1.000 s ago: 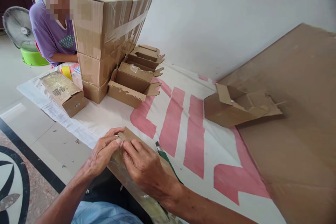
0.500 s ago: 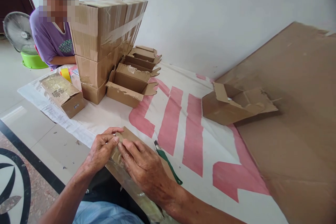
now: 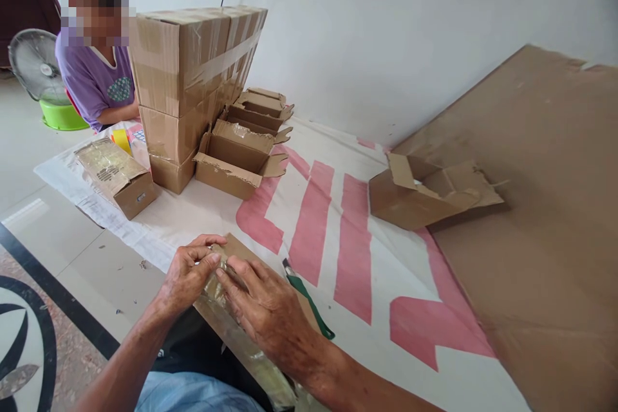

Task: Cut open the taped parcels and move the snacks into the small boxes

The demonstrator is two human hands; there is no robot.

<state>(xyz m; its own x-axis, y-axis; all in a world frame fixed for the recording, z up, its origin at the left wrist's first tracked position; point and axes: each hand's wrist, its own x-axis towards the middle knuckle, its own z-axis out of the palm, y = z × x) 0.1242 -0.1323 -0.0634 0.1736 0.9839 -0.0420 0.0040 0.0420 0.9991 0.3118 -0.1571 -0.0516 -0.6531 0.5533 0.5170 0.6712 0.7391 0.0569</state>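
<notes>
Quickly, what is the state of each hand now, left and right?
Left hand: partly closed at the end of the taped cardboard box; firm grip cannot be told.
Right hand: loosely bent, touching the box; grip cannot be told.

Matt cardboard box under glossy tape, smooth green plastic knife handle, creased cloth, shiny floor tiles

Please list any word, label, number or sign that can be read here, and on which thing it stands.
No text can be read.
Closed box, top: dark print, too blurred to read.
Same box, end: mark too small to read.
Fan, hub: mark too small to read.
Cloth: large pink shapes, no readable word.
</notes>
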